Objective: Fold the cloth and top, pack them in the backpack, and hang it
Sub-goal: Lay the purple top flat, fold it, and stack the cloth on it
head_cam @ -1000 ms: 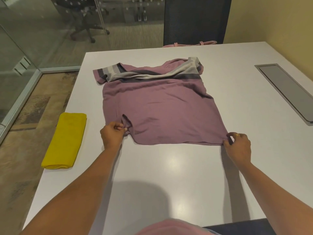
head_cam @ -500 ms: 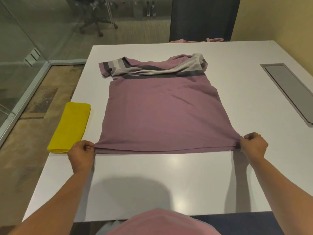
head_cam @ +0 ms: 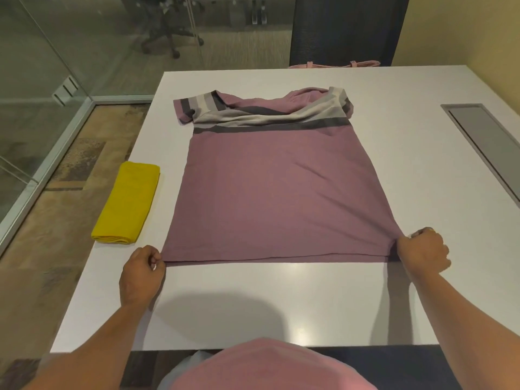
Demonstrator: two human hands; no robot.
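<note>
Mauve fabric of a top (head_cam: pixel 278 192), banded in grey and cream across the chest, is spread flat on a white table (head_cam: pixel 281 305). Its hem is stretched straight between two hands. The near-left hem corner is pinched in the clenched fingers of the left hand (head_cam: pixel 142 273); the near-right corner is gripped in the closed fingers of the right hand (head_cam: pixel 423 251). A folded yellow cloth (head_cam: pixel 128 204) is laid just beyond the left fingers, beside the top and apart from it. A pink strap (head_cam: pixel 334 64) is seen at the table's far edge.
</note>
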